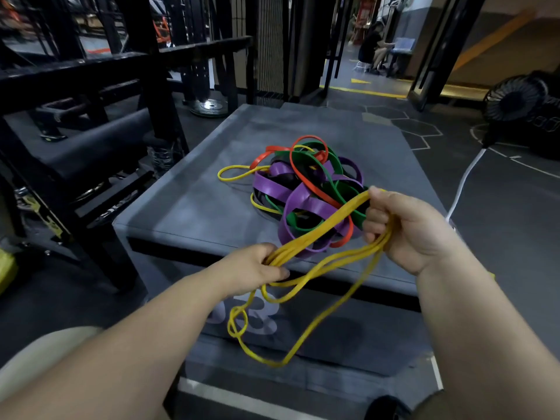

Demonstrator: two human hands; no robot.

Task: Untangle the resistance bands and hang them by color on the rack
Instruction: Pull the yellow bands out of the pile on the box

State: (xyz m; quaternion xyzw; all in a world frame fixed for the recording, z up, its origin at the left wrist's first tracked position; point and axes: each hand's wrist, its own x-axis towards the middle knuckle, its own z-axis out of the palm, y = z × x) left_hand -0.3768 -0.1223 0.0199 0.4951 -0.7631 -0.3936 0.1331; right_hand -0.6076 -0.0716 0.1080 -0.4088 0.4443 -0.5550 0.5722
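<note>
1. Step in hand: separating the yellow bands (321,234) from the tangle (306,189) on the worktop (188,201).
2. The left hand (257,268) and right hand (403,228) both clutch yellow strands just in front of the tangle.
3. Next probably calls for pulling them clear without dragging other colours.

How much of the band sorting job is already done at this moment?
Nothing looks finished: no band hangs anywhere in view. In hand: the left hand and right hand grip yellow bands, loops dangling below. Left: the tangle of purple, green, red and more yellow on the gray box, then all the hanging.
</note>
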